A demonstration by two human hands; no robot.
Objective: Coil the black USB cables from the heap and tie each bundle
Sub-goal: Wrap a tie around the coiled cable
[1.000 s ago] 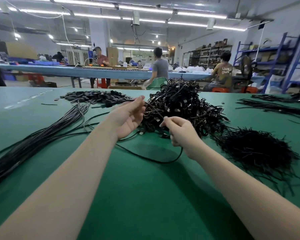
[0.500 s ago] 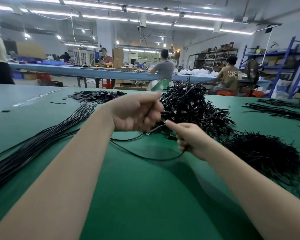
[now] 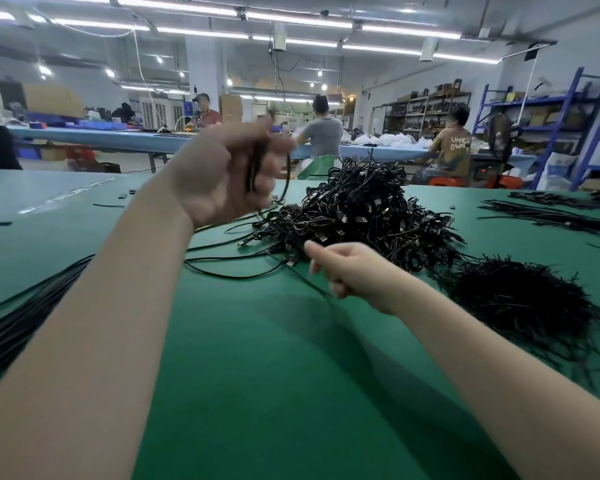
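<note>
Lifted higher than before, the left hand (image 3: 229,174) grips looped black cable (image 3: 257,164) above the green counter (image 3: 257,375); the right hand (image 3: 350,271) pinches its trailing end. Behind them sits the cable heap (image 3: 361,209), with ties (image 3: 520,303) to the right and straight cables (image 3: 21,317) to the left.

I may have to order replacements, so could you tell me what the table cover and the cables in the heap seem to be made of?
The table cover looks like matte green rubber or vinyl matting: smooth, with only soft reflections. The cables in the heap appear to be black plastic-jacketed wire, slightly glossy, with silvery metal USB plugs; the exact plastic cannot be told.
</note>
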